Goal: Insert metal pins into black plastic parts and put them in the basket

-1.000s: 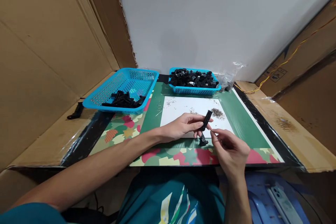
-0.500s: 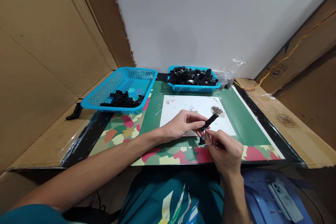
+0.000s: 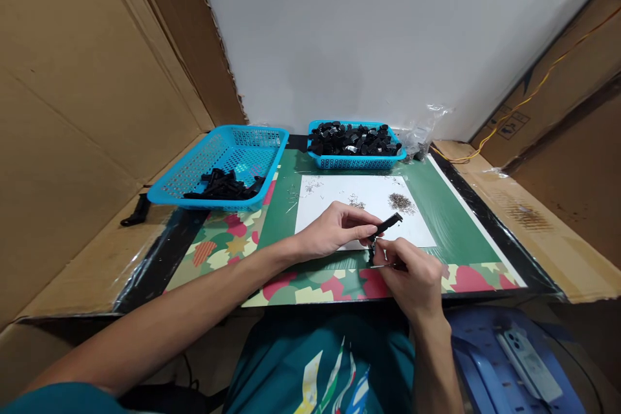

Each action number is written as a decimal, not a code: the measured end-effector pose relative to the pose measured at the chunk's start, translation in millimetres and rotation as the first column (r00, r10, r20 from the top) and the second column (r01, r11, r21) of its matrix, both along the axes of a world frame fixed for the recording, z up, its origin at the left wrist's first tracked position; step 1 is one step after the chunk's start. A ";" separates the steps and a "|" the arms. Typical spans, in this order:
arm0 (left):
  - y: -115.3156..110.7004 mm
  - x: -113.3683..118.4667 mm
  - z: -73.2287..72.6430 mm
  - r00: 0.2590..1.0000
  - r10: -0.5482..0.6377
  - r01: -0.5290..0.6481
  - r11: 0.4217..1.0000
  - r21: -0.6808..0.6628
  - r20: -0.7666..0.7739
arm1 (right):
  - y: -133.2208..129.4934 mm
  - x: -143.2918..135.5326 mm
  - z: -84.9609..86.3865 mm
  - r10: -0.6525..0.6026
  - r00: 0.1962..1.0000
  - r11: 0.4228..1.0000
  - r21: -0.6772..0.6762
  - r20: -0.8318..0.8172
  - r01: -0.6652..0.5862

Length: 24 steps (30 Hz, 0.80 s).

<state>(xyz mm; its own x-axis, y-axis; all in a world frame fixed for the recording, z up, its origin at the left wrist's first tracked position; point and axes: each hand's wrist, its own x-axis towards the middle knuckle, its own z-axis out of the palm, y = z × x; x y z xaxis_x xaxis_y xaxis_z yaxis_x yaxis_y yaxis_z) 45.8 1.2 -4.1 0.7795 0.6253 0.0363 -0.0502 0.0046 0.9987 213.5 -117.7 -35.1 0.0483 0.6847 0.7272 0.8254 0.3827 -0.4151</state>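
Observation:
My left hand (image 3: 338, 231) is closed on a long black plastic part (image 3: 389, 223), which slants up to the right over the white sheet (image 3: 320, 212). Close against its lower end, my right hand (image 3: 410, 270) is closed too, with a thin metal rod-like tool (image 3: 383, 266) sticking out from its fingers. Another small black piece shows under the fingertips; whether it joins the long part I cannot tell. Small metal pieces lie on the sheet in a dense brown pile (image 3: 400, 202) and a looser scatter (image 3: 356, 202).
At the back, a blue basket (image 3: 356, 162) is heaped with small black parts. A larger blue basket (image 3: 167, 191) at left holds several long black parts. One black part (image 3: 137, 210) lies on cardboard beside it. A clear plastic bag (image 3: 420, 139) stands back right; a phone (image 3: 528, 362) rests on a blue stool.
The long black part has turned slightly in my left hand and its free end sits a little lower. My right hand has shifted slightly left. Both hands keep their grip.

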 end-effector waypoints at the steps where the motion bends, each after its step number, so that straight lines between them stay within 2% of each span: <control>1: 0.4 -0.3 -0.3 1.000 -0.003 0.003 1.000 0.003 -0.003 | 0.3 0.1 -0.5 0.004 1.000 1.000 -0.005 0.002 -0.004; 12: 1.5 -1.8 3.5 0.999 -0.045 0.045 0.999 -0.004 -0.026 | 0.2 2.3 3.0 0.131 0.983 0.990 -0.042 -0.126 -0.137; 15: 0.1 -1.6 4.9 0.998 -0.062 0.060 0.996 -0.063 -0.033 | -0.7 2.3 6.0 0.132 0.976 0.988 -0.052 -0.172 -0.143; 20: -3.8 -0.8 4.5 0.995 -0.097 0.087 0.966 -0.243 -0.030 | -1.6 2.5 8.4 0.127 0.967 0.990 -0.033 -0.221 -0.137; 24: -5.9 1.3 1.9 0.994 -0.106 0.102 0.958 -0.269 0.001 | -2.6 1.4 8.6 0.123 0.962 0.990 -0.030 -0.245 -0.134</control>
<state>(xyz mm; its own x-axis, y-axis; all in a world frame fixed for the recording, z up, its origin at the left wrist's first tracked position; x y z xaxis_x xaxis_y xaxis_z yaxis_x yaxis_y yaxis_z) 47.1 -4.8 -2.2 0.8401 0.5260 -0.1327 -0.0215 0.2767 0.9607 214.9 -120.3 -26.5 0.1283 0.7290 0.6723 0.6430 0.4550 -0.6161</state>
